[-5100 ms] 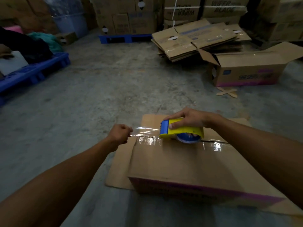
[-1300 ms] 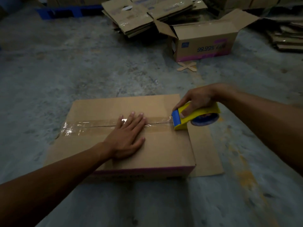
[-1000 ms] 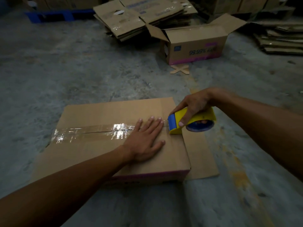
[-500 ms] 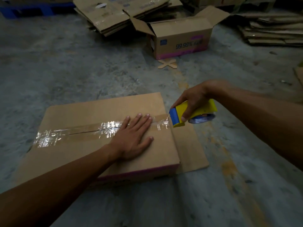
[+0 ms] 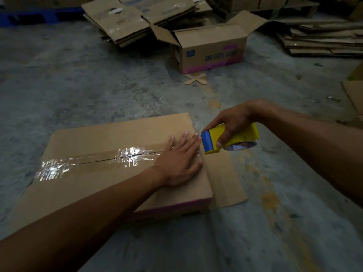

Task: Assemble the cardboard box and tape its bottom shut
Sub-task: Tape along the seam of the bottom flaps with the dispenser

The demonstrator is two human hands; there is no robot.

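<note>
head view, left hand (image 5: 179, 162) flat on box (image 5: 110, 138), right hand (image 5: 231, 122) gripping dispenser (image 5: 233, 141)

Ahead of you: open printed carton (image 5: 212, 50) on concrete floor (image 5: 78, 85), cardboard X-scrap (image 5: 195, 80) just before it; flattened carton stacks (image 5: 141, 18) behind, blue pallet (image 5: 39, 15) far left.

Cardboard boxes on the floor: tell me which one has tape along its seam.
The near box under the left hand; the far printed box stands open, flaps up.

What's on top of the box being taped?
A shiny tape strip along the box's seam, and the left hand pressing flat. The tape's end under that hand is hidden.
</note>
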